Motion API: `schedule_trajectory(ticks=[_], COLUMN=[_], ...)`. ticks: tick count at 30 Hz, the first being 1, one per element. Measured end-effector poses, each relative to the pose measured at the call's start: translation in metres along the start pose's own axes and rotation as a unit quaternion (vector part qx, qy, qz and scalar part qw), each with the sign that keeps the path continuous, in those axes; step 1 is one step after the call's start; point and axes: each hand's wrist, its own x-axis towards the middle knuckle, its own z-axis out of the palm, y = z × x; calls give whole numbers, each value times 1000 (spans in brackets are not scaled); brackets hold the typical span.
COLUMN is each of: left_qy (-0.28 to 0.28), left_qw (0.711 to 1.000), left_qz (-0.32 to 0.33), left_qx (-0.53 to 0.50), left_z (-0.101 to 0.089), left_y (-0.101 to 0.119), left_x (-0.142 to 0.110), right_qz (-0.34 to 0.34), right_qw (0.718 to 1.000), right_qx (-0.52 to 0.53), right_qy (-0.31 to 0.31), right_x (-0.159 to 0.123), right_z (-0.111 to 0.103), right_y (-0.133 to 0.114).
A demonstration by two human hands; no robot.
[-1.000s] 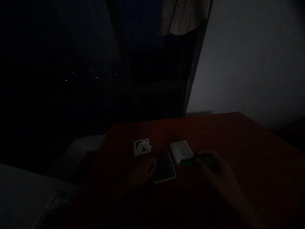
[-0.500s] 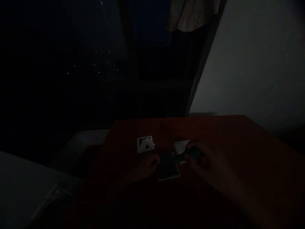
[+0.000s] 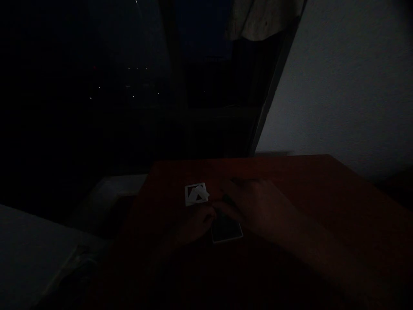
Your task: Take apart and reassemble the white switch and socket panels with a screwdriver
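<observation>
The scene is very dim. A dark, square flat panel (image 3: 227,230) with a thin pale rim lies on the red-brown table. At its left edge, my left hand (image 3: 196,221) is closed, its thumb and fingers pinching there. My right hand (image 3: 254,202) reaches across the panel's upper part, fingers pointing left and close to my left hand. A bit of a green tool (image 3: 228,199) shows beneath the right fingers; most of it is hidden in the grip. Just beyond the left hand lies a pale square frame (image 3: 186,196) with white flat pieces (image 3: 201,191) on it.
The table (image 3: 300,172) has its far edge by a dark window (image 3: 129,120) with small lights outside. A pale wall (image 3: 342,86) rises at the right, and a cloth (image 3: 264,21) hangs at the top.
My right hand has moved left over the panel with the green tool, now mostly hidden. It also covers the white slotted piece seen earlier. My left hand stays at the panel's edge.
</observation>
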Motion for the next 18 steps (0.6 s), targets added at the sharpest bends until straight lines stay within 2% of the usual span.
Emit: schedule_trajectory(ticks=[8, 10, 15, 18], left_qy=[5, 8, 18, 18], left_qw=[999, 999, 999, 999], left_qz=[-16, -17, -3, 3], left_qx=[28, 33, 42, 37], left_z=[0, 1, 2, 5], left_y=[2, 2, -2, -6], left_x=[1, 1, 1, 2], right_qz=[-27, -29, 22, -11], right_qw=[983, 982, 993, 988], right_qx=[179, 182, 116, 156], right_qy=[-28, -25, -14, -21], right_x=[-7, -7, -6, -7], right_z=[-1, -2, 1, 1], right_y=[11, 11, 13, 16])
